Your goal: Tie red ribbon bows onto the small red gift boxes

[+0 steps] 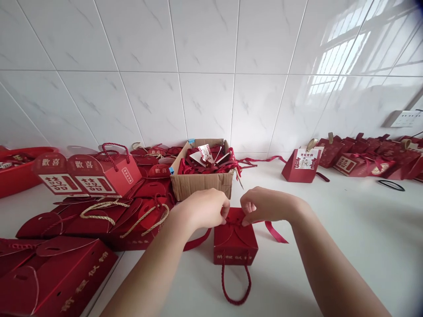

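A small red gift box point(235, 246) with gold characters on its front stands on the white table in front of me. Its twisted rope handle point(236, 301) hangs forward and lies on the table. Over the box top, my left hand point(209, 203) and my right hand point(266, 204) are closed in pinches at either side of the middle, on a red ribbon point(276, 232). One ribbon end trails out to the right and the other curves out on the left. The fingertips partly hide the ribbon where it crosses the lid.
Behind the box is a cardboard box point(201, 187) full of red ribbons and tags. Red gift boxes point(66, 273) crowd the left side, near a red basin point(13, 185). At right stand a triangular red box point(299, 169), more boxes point(366, 165) and a black ring point(391, 185).
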`<state>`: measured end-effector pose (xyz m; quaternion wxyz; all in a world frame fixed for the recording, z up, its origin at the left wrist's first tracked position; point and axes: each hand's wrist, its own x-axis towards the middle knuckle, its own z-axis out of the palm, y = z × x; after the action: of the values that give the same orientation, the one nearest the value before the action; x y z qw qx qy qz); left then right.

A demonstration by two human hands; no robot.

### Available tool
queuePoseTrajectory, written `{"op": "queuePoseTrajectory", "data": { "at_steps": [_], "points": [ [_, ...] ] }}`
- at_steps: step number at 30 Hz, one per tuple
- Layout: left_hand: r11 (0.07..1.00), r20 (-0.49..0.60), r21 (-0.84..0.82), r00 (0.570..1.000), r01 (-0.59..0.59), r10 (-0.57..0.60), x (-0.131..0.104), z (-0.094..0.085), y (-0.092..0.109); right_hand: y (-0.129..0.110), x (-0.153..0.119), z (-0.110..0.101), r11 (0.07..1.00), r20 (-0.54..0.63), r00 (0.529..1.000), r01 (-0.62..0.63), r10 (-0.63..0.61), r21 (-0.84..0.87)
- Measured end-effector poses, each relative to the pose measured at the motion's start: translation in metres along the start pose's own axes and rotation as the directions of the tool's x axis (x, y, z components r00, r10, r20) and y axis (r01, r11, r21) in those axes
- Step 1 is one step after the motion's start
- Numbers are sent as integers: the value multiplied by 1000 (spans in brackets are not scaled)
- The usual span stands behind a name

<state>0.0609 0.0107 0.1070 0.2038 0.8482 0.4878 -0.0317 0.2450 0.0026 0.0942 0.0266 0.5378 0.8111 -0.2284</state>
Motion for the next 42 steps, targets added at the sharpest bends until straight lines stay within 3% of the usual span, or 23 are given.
{"op": "queuePoseTrajectory", "data": {
  "at_steps": [5,10,13,16,20,26,29,32,37,42],
  "points": [
    [1000,-7,-4,1000,20,-20,-1,0,1,8,1,0,998,1,999,-41,41,42],
    [999,17,-2,999,38,-38,-4,-3,-5,19,2,4,986,69,998,-1,-11,168],
    [998,26,-14,998,63,-63,-5,-4,-7,31,-1,18,955,17,1000,19,-25,294],
    [997,29,-31,998,64,-63,-4,-3,-9,42,-5,40,868,-64,994,106,-86,484],
    [997,13,-41,998,63,-62,-1,-3,-13,48,-7,61,772,-151,979,202,-137,603],
    [998,87,-16,994,61,-59,0,-5,-19,50,-5,62,703,-155,974,226,-165,674],
    [997,82,-6,994,72,-71,-1,-5,-18,52,-5,61,688,-135,974,224,-182,690],
    [997,53,6,995,83,-83,-1,-4,-16,53,-7,62,656,-189,965,262,-181,708],
    [996,-3,47,997,72,-72,-1,-3,-14,50,-10,66,440,-367,903,428,-221,789],
    [988,68,112,991,105,-113,-1,-7,-11,42,-6,73,285,-424,841,520,-337,805]
  ]
}}
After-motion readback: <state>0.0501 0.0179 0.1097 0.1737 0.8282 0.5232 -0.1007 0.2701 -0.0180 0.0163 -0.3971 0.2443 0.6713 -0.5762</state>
